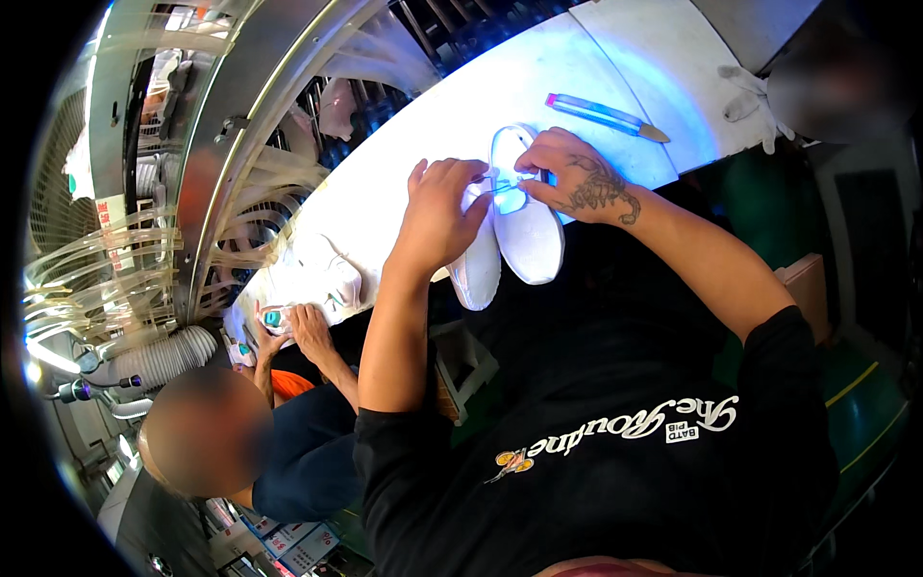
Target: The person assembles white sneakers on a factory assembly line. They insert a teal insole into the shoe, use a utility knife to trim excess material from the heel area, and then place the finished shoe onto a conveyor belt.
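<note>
Shoes [532,246] sit at the worktop's [409,139] near edge, toes overhanging — a hard tug could tip them off. Left hand [444,207] and right hand [569,181] both pinch a thin cord [505,189] over them; uneven pulling might snap it — or slip it free.

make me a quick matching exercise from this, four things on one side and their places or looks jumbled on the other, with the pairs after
Column one
1. brush
2. right hand
3. white shoes
4. t-shirt

Column two
A. black, with pale lettering across it
B. toes pointing toward the person
C. lying on the lit white table
D. dark tattoo reaching onto the wrist

Right pairs: 1-C, 2-D, 3-B, 4-A
</note>
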Action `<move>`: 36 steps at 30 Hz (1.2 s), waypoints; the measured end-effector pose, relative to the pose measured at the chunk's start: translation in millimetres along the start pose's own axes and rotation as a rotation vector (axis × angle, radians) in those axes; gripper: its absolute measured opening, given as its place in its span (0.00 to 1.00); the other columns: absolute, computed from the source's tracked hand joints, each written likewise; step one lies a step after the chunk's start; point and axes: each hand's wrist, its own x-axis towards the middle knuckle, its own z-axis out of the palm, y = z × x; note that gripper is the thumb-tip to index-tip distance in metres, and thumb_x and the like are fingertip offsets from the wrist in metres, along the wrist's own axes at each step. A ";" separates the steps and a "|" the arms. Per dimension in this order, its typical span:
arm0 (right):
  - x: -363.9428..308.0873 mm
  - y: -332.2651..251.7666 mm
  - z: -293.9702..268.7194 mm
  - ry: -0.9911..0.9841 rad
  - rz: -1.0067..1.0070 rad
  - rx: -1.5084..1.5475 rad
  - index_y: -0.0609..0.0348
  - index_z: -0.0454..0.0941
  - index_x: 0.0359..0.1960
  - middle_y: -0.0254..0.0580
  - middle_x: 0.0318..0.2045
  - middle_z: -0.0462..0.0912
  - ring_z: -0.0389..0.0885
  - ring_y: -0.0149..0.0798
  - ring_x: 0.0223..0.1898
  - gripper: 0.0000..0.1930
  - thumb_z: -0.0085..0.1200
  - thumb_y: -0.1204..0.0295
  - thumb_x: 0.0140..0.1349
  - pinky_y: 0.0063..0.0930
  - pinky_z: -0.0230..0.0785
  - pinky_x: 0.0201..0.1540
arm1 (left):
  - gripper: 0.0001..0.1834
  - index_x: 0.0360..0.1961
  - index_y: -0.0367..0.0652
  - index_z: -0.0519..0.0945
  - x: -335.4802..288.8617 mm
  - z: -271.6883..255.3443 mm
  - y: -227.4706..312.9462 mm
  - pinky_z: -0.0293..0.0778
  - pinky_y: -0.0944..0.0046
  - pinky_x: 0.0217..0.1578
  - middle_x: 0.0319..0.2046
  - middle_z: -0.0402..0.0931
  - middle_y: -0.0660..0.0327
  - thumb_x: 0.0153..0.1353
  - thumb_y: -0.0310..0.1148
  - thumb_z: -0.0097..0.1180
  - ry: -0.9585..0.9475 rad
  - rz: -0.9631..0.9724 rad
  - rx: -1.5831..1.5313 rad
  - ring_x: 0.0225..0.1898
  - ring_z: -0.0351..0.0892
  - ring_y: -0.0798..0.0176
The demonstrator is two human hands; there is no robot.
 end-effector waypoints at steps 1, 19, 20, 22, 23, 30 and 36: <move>-0.4 4.9 4.1 0.033 -0.029 -0.005 0.57 0.89 0.49 0.45 0.47 0.86 0.80 0.47 0.57 0.12 0.70 0.67 0.68 0.43 0.72 0.66 | 0.13 0.47 0.41 0.89 -0.2 0.4 -4.4 0.75 0.50 0.57 0.43 0.87 0.52 0.60 0.25 0.71 0.059 0.088 -0.011 0.49 0.82 0.46; 12.1 -2.4 7.3 -0.063 -0.023 -0.068 0.51 0.94 0.47 0.40 0.46 0.89 0.86 0.43 0.52 0.10 0.68 0.65 0.70 0.40 0.72 0.62 | 0.07 0.39 0.45 0.92 11.7 11.4 -8.2 0.72 0.48 0.52 0.34 0.83 0.58 0.60 0.29 0.71 -0.003 0.116 0.057 0.42 0.80 0.49; 11.1 -1.5 7.3 -0.058 -0.027 -0.060 0.51 0.94 0.48 0.41 0.46 0.89 0.86 0.43 0.52 0.10 0.68 0.65 0.70 0.40 0.72 0.63 | 0.06 0.39 0.45 0.92 12.1 11.0 -8.9 0.72 0.48 0.52 0.34 0.83 0.58 0.60 0.30 0.70 -0.017 0.119 0.060 0.42 0.80 0.49; 10.2 1.6 7.6 -0.065 -0.038 -0.044 0.51 0.93 0.48 0.40 0.47 0.89 0.86 0.43 0.52 0.10 0.68 0.65 0.70 0.40 0.72 0.63 | 0.06 0.39 0.45 0.92 13.5 9.0 -6.5 0.72 0.48 0.52 0.34 0.83 0.58 0.61 0.30 0.69 -0.039 0.127 0.071 0.42 0.79 0.49; 9.9 3.2 8.0 -0.068 -0.043 -0.036 0.51 0.93 0.49 0.40 0.47 0.89 0.85 0.43 0.53 0.10 0.68 0.65 0.70 0.41 0.72 0.63 | 0.06 0.39 0.44 0.92 14.5 8.3 -5.5 0.72 0.48 0.52 0.35 0.83 0.58 0.62 0.30 0.68 -0.050 0.131 0.076 0.43 0.79 0.49; 11.8 -0.1 3.9 -0.104 -0.023 0.002 0.50 0.91 0.46 0.37 0.47 0.86 0.84 0.39 0.52 0.07 0.66 0.66 0.70 0.39 0.67 0.64 | 0.06 0.40 0.45 0.91 15.3 4.2 -6.5 0.71 0.48 0.52 0.37 0.82 0.58 0.62 0.28 0.66 -0.108 0.165 0.095 0.44 0.78 0.49; 12.7 -5.4 0.9 -0.157 0.025 0.023 0.49 0.88 0.45 0.35 0.47 0.83 0.82 0.37 0.52 0.06 0.66 0.67 0.70 0.39 0.63 0.66 | 0.07 0.40 0.46 0.91 16.3 4.8 -8.7 0.68 0.47 0.55 0.37 0.82 0.59 0.62 0.29 0.66 -0.141 0.152 0.070 0.47 0.78 0.50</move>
